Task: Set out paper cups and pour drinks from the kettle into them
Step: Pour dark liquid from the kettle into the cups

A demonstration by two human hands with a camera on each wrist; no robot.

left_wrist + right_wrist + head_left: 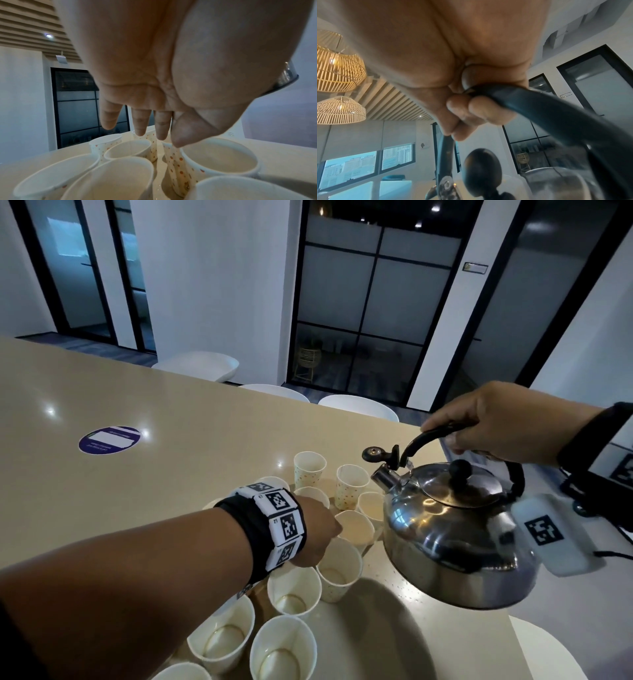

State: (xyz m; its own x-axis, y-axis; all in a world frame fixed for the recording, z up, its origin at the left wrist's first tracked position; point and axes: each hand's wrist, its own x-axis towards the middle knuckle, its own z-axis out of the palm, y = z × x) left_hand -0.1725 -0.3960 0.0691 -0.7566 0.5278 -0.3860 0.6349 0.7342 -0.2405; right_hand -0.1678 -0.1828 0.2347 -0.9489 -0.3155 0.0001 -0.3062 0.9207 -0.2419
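Several paper cups (337,570) stand clustered on the beige table (171,491), spotted outside and white inside. My left hand (322,529) reaches over them. In the left wrist view its thumb (180,140) pinches the rim of a paper cup (219,162), the index finger is hidden behind the thumb, and the other fingers (142,124) hang straight. My right hand (459,436) grips the black handle (547,111) of a steel kettle (445,542). The kettle hangs just right of the cups, its spout (385,479) pointing left with the cap flipped up. No stream shows.
A round purple sticker (109,440) lies on the table at far left. White chairs (358,405) line the far edge, and another (548,652) is at lower right. The table's right edge runs close under the kettle. Glass doors stand behind.
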